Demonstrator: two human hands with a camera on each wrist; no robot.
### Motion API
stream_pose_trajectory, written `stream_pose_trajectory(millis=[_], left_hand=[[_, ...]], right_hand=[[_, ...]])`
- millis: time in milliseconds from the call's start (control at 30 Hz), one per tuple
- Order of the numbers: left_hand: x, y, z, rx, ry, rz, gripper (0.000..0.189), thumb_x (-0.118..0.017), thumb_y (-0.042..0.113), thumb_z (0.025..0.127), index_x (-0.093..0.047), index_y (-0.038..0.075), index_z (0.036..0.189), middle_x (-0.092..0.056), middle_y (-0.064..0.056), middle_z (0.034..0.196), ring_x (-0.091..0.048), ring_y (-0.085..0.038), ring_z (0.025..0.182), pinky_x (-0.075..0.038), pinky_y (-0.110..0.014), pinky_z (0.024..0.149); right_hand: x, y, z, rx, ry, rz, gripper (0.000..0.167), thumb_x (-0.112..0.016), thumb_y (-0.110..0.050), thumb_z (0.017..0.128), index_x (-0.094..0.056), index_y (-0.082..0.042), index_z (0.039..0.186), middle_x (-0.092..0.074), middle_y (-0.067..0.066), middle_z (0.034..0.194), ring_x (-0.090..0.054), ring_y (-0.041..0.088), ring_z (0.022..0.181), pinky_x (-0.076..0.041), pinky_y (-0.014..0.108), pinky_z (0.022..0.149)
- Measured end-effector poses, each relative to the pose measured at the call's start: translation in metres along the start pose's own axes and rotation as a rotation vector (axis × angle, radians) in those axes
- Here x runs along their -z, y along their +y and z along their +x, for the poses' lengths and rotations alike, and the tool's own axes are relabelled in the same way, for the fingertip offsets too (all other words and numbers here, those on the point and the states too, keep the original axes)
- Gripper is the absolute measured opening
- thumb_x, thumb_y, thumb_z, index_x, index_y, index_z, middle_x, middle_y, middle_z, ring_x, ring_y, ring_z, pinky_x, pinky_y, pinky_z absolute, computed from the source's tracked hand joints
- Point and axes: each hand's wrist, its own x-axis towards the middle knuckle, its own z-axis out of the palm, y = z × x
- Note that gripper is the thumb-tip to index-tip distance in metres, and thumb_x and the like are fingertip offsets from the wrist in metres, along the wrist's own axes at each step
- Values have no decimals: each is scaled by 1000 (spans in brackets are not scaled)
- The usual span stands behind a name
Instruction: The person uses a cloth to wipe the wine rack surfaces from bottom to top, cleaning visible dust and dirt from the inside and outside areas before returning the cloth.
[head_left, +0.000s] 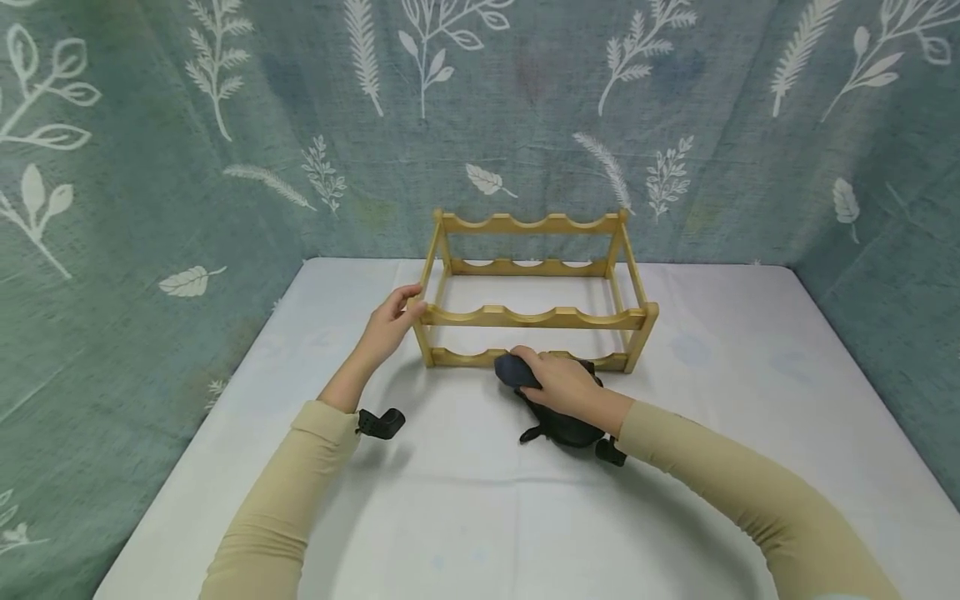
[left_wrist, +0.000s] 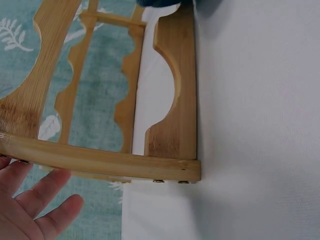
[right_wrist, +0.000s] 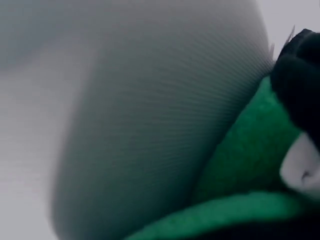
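Note:
A light wooden bottle rack (head_left: 525,317) with scalloped rails stands at the back of the table. My left hand (head_left: 393,321) touches its front left corner; in the left wrist view, the fingers (left_wrist: 45,192) lie loosely spread along the outside of the side bar. Against the rack's front lower rail, my right hand (head_left: 562,383) grips a soft, dark stuffed toy (head_left: 566,427), with a dark blue end (head_left: 516,372) sticking out past the fingers. Close up, green plush fabric (right_wrist: 245,150) shows beside black and white parts. The right hand's fingertips are hidden.
The rack stands on a white-covered table (head_left: 465,517). Behind and at the sides hangs a blue-green cloth (head_left: 525,92) with white leaf prints. A small black wrist camera (head_left: 382,423) juts out from the left sleeve.

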Motion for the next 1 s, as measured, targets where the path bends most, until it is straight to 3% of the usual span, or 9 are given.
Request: stream_pose_trajectory(millis=[200,467,700,933,1000], left_hand=[[-1,0,0,-2,4,14,58,-45,46,93,-38,10,137,-36,-8,144,-25,-29,136,-29,-42,108],[0,0,-1,-10,14,8,57,-45,46,93,-39,10,137,-38,-8,143,-25,-28,136,-29,-40,108],[-1,-2,1,-7,2,-22,55,-45,44,94,-38,11,137,-36,-8,144,-25,-27,136,-30,-42,107],[2,30,-16,21,-20,-42,49,-44,27,97,-35,2,138,-33,-15,145,-29,-35,133,-30,-48,106],[2,32,-18,15,-12,-28,49,-43,28,97,-35,1,138,-35,-18,143,-33,-37,131,-31,-49,105]], right_hand=[[-6,-14,19,70,35,-78,44,-63,-27,87,-43,-20,126,-61,13,89,-56,19,54,-45,29,46],[-9,-35,43,107,16,-118,43,-59,-29,89,-45,-20,129,-62,14,95,-62,21,65,-51,30,53],[-16,-51,63,116,-49,-205,42,-58,-31,90,-47,-22,129,-62,11,93,-59,17,62,-49,26,51],[-24,-65,80,116,-89,-305,34,-55,-31,92,-50,-21,124,-62,10,91,-60,18,62,-48,26,49],[-25,-68,83,98,-106,-316,31,-54,-31,92,-51,-20,121,-62,10,91,-61,18,63,-49,27,49]])
